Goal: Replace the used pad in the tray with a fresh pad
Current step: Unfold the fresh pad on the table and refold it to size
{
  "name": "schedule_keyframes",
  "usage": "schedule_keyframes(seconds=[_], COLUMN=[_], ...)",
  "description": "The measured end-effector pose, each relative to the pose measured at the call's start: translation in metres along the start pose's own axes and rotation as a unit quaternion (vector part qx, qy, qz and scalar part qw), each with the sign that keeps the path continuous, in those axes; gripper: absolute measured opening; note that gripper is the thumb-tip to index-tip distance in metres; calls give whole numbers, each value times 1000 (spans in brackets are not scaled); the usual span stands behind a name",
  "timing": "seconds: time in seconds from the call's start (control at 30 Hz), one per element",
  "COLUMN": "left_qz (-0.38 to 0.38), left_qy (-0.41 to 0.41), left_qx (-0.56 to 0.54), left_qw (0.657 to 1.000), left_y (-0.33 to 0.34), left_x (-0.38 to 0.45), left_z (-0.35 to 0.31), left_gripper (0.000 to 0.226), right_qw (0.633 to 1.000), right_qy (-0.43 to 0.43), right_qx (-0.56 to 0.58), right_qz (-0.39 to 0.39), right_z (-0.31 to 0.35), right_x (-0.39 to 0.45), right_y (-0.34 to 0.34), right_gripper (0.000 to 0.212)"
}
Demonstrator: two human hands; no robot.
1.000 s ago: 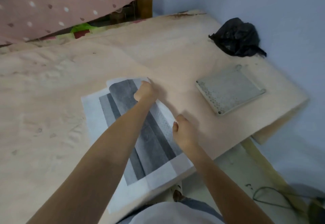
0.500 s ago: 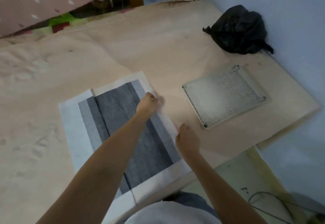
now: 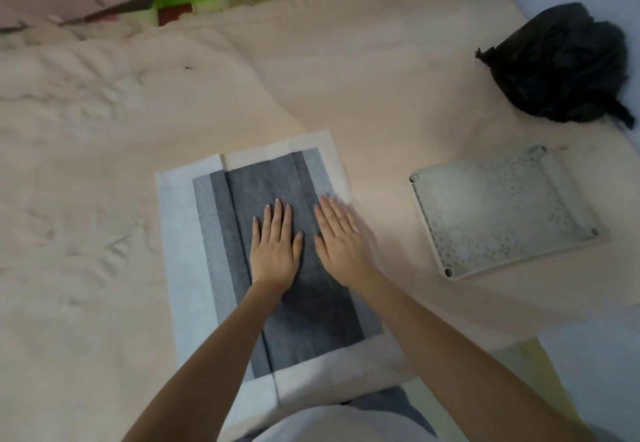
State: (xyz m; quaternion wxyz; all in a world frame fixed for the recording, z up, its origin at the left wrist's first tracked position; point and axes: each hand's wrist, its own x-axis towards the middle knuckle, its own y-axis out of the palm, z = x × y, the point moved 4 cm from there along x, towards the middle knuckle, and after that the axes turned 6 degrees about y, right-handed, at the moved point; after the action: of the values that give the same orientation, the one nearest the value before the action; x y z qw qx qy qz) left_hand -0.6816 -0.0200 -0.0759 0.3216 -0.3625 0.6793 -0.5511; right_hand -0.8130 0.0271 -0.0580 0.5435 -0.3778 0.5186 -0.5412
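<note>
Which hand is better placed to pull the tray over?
Probably the right hand: it lies flat on the pad's right side, nearer the tray. The left hand rests mid-pad, farther away.

The pad (image 3: pixel 221 251) is white-bordered with grey stripes. Pale grey-green tray (image 3: pixel 502 213), speckled with holes. A black bag (image 3: pixel 557 63) on peach bedding (image 3: pixel 86 129)

Bed (image 3: pixel 346 70): pad (image 3: pixel 187 268), tray (image 3: pixel 502 213), bag (image 3: pixel 557 63)
</note>
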Motion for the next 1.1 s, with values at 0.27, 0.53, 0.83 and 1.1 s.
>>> schedule_keyframes(seconds=[0.27, 0.53, 0.83, 1.1], left_qz=[11, -93, -103, -1], left_qy=[33, -9, -289, -394], left_qx=[-5, -104, -108, -149], left_qw=[999, 990, 945, 907], left_y=[4, -37, -66, -67], left_x=[0, -13, -75, -90], left_z=[5, 16, 104, 121], left_gripper=[57, 47, 39, 41], right_qw=[1000, 1000, 986, 985], right_qy=[4, 26, -129, -95], right_qx=[-2, 8, 92, 57], right_qz=[1, -15, 56, 131], right_z=[-5, 5, 150, 196], right_x=[-8, -9, -55, -72], right_y=[15, -4, -20, 0], right_gripper=[55, 56, 45, 38])
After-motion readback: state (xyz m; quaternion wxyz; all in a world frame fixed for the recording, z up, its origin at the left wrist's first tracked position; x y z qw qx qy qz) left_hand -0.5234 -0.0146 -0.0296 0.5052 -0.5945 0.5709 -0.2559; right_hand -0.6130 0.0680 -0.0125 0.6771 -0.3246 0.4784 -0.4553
